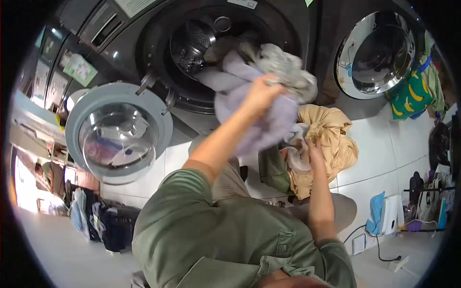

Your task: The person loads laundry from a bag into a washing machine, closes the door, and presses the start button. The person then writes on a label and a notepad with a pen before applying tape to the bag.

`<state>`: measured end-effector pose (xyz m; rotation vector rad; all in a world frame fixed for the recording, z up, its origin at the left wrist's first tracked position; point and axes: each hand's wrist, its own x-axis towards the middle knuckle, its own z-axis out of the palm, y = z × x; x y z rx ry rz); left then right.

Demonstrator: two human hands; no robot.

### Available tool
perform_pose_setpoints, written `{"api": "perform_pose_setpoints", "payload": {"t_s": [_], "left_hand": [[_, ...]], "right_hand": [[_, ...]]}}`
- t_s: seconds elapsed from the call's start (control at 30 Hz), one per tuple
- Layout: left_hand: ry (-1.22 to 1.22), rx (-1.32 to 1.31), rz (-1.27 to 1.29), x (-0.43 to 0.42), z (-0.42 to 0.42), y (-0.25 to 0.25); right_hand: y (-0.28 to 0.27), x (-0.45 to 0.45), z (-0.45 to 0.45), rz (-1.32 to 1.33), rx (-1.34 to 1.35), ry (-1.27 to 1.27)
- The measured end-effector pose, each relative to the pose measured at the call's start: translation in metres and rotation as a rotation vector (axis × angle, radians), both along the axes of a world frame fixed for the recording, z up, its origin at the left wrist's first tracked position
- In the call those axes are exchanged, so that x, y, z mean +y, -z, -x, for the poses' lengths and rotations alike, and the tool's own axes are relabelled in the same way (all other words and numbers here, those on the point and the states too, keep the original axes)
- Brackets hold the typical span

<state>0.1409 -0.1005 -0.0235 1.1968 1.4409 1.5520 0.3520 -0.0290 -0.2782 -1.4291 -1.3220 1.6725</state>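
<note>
My left hand (pixel 264 95) is closed on a bunch of lavender laundry (pixel 261 125) in front of the washing machine's round opening. Pale grey-white laundry (pixel 281 62) bulges beside that hand and trails back into the metal drum (pixel 189 48). The moving cloth is slightly blurred. Lower and to the right, my right hand (pixel 314 152) grips the edge of a tan cloth (pixel 336 144), its fingertips partly hidden in the folds. A light grey garment (pixel 298 156) lies against the tan cloth, with a dark green fabric piece (pixel 273 170) below.
The washer's round glass door (pixel 120 134) hangs open at the left. At the right is a second machine's round door (pixel 377 55), next to a green banana-print bag (pixel 410 98). Shoes and a rack (pixel 430 197) line the right side. A cable (pixel 379 249) lies on the floor.
</note>
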Motion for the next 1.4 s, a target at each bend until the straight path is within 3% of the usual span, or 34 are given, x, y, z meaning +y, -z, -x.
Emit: {"api": "perform_pose_setpoints", "payload": {"t_s": [0.03,0.07,0.13,0.17,0.2,0.23,0.27,0.33,0.37,0.43,0.47,0.5,0.53,0.57,0.6,0.63,0.7,0.73,0.77,0.83,0.9,1.0,1.07,1.2,1.4], "left_hand": [[0.025,-0.155,-0.016,0.017,-0.051,0.021],[0.102,-0.268,-0.120,0.031,-0.080,0.030],[0.226,-0.101,0.040,0.011,-0.134,-0.024],[0.369,-0.073,0.083,0.011,-0.154,-0.037],[0.539,-0.105,-0.080,0.025,-0.180,-0.021],[0.693,-0.166,-0.116,0.017,-0.197,-0.040],[0.832,-0.180,-0.234,0.018,-0.211,-0.049],[0.964,0.103,-0.277,0.046,-0.225,-0.060],[0.963,0.097,-0.277,0.065,-0.228,-0.054],[0.902,-0.316,-0.368,0.094,-0.216,-0.026],[0.835,-0.485,-0.373,0.102,-0.203,-0.011],[0.719,-0.573,-0.275,0.103,-0.181,0.004],[0.626,-0.636,-0.143,0.093,-0.158,0.017],[0.533,-0.692,-0.011,0.085,-0.132,0.033],[0.493,-0.475,-0.011,0.092,-0.104,0.070],[0.413,-0.164,0.180,0.090,-0.070,0.096],[0.415,0.543,0.502,0.080,0.003,0.118],[0.444,0.460,0.611,0.075,0.043,0.128],[0.297,0.615,0.467,0.072,0.084,0.136],[-0.031,0.411,0.497,0.067,0.155,0.121],[-0.346,0.723,0.480,0.078,0.232,0.126],[-0.442,0.744,0.602,0.109,0.304,0.119],[-0.628,1.084,0.630,0.140,0.328,0.115],[-0.488,1.199,0.777,0.211,0.372,0.149],[-0.104,1.460,0.920,0.286,0.403,0.258]], "right_hand": [[-0.104,-0.046,0.004,0.147,0.213,0.222],[-0.055,-0.041,-0.010,0.081,0.785,0.166],[-0.083,-0.068,-0.045,-0.416,0.363,0.073],[-0.085,-0.070,-0.056,-0.420,0.882,-0.113],[-0.095,-0.074,-0.063,-0.416,1.134,-0.199],[-0.105,-0.078,-0.070,-0.384,1.381,-0.313],[-0.134,-0.084,-0.076,-0.470,1.345,0.016],[-0.190,-0.088,-0.077,-0.548,1.273,0.337],[-0.218,-0.081,-0.067,-0.715,0.882,0.664],[-0.219,-0.066,-0.060,-0.848,0.439,0.963],[-0.192,-0.046,-0.067,-0.975,0.009,0.831],[-0.160,-0.025,-0.064,-0.976,-0.205,0.687],[-0.129,-0.004,-0.061,-0.996,-0.408,0.540],[-0.097,0.013,-0.050,-0.920,-0.396,0.408],[-0.080,0.017,-0.037,-0.911,-0.362,0.198],[-0.068,0.015,-0.023,-0.888,-0.326,-0.015],[-0.058,0.002,0.005,-1.062,-0.902,-0.237],[-0.056,-0.002,0.016,-1.060,-0.902,-0.242],[-0.054,-0.005,0.026,-1.064,-1.007,-0.279],[-0.047,0.001,0.046,-1.065,-1.102,-0.298],[-0.035,0.003,0.057,-0.962,-1.175,-0.302],[-0.029,0.003,0.063,-0.929,-1.207,-0.293],[-0.029,0.005,0.067,-0.931,-1.205,-0.283],[-0.027,0.006,0.068,-0.925,-1.200,-0.267],[-0.006,0.010,0.066,-0.953,-1.233,-0.252]]}}
